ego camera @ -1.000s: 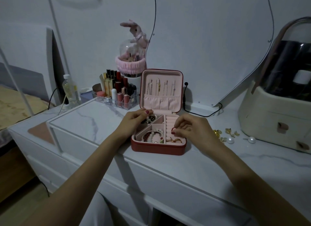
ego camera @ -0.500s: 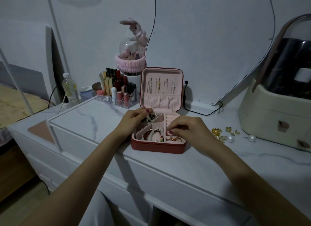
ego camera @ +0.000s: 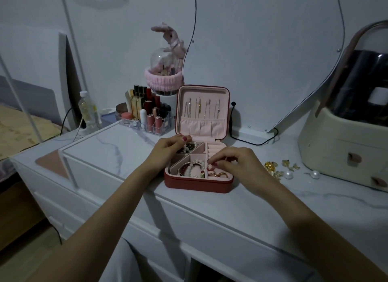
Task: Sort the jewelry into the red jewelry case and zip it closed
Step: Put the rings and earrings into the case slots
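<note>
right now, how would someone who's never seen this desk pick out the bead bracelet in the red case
Find the open red jewelry case at the middle of the white dresser top. Its front-left compartment holds the bead bracelet, a loop of dark red and pale beads; the compartment to its right holds only small gold rings.

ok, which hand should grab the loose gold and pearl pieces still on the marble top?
Right. The right hand is over the red jewelry case's right edge, nearest the gold and pearl earrings. The left hand is at the case's far left corner.

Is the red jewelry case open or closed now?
Open: the red jewelry case has its lid upright, showing pink compartments.
</note>
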